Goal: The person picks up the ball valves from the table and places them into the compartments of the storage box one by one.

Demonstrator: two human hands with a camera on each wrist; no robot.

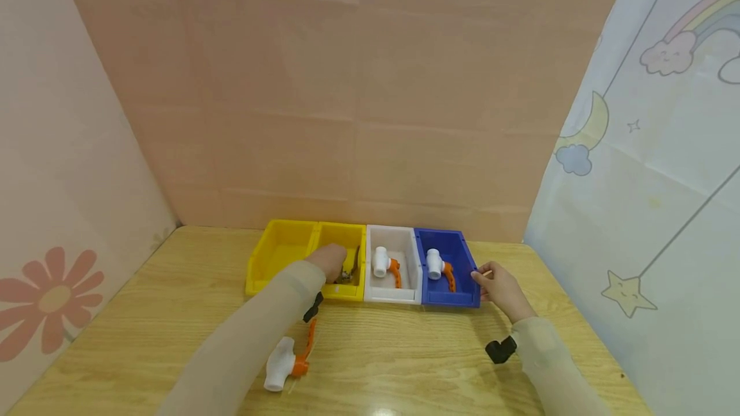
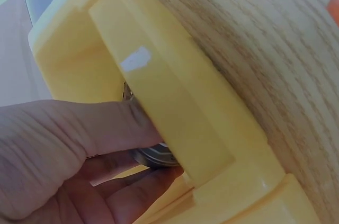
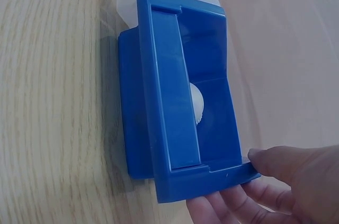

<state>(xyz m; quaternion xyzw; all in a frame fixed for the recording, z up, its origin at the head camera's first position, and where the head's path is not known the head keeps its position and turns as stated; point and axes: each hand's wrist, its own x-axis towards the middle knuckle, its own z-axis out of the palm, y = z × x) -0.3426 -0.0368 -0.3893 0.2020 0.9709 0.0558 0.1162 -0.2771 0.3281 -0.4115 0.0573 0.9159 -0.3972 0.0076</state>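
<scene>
In the head view my left hand (image 1: 331, 258) reaches down into the second yellow bin (image 1: 342, 230). Its thumb and fingers pinch a metal valve (image 2: 158, 156) behind the bin's front wall, as the left wrist view shows; much of the valve is hidden. My right hand (image 1: 502, 287) grips the right rim of the blue bin (image 3: 175, 97), thumb on top and fingers beneath. Inside the blue bin lies a white valve with an orange handle (image 1: 435, 264).
Left of these stands another yellow bin (image 1: 283, 236). A white bin (image 1: 390, 232) between the second yellow and blue ones contains a white valve with an orange handle (image 1: 381, 262). A similar valve (image 1: 282, 363) lies on the wooden table (image 1: 399, 358) in front.
</scene>
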